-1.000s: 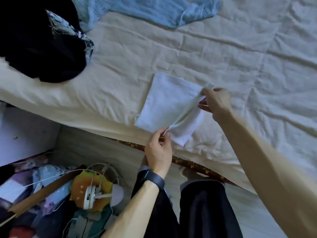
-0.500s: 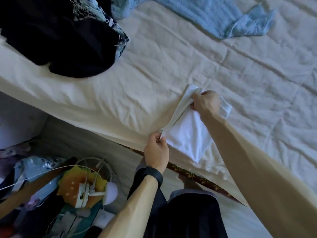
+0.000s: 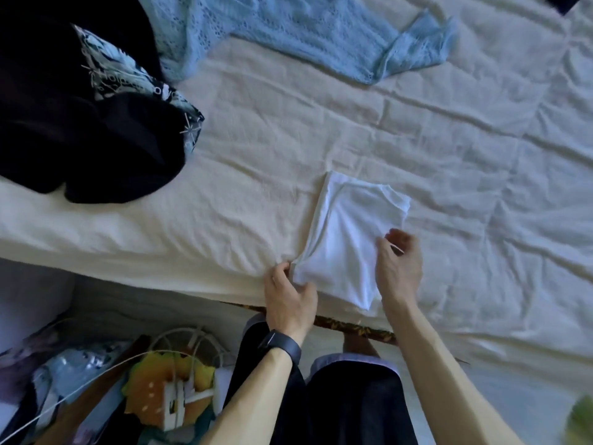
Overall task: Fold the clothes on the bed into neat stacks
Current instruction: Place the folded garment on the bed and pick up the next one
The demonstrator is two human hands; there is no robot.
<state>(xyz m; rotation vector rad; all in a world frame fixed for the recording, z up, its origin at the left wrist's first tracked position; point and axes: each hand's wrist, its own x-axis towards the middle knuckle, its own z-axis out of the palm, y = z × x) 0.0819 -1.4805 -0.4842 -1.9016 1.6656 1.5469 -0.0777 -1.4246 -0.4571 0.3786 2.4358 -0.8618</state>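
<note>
The white top (image 3: pixel 349 232) lies on the bed (image 3: pixel 449 139), right at the near edge, folded into a small flat shape. The left hand (image 3: pixel 288 300) pinches its near left corner, thumb and fingers closed tight on the cloth. I think it holds that corner so the layers line up and do not slide off the side of the bed.

The right hand (image 3: pixel 399 268) is over the right side of the white top. Its fingers are bent a little and a bit apart. I cannot tell if they nip the edge or only touch it. It looks like it is there to pat the fold flat.

Far away at the top lies a blue knit top (image 3: pixel 321 30), spread out and not folded. On the far left is a heap of black clothes (image 3: pixel 80 123) with a patterned cloth (image 3: pixel 128 78) poking out. These look like the ones left to fold.

Nothing sits between the hands and the white top. The sheet has many creases, so a stack may sit a bit bumpy. Down on the floor at the near left is a white fan (image 3: pixel 189 338) among a jumble of things, apart from the bed
</note>
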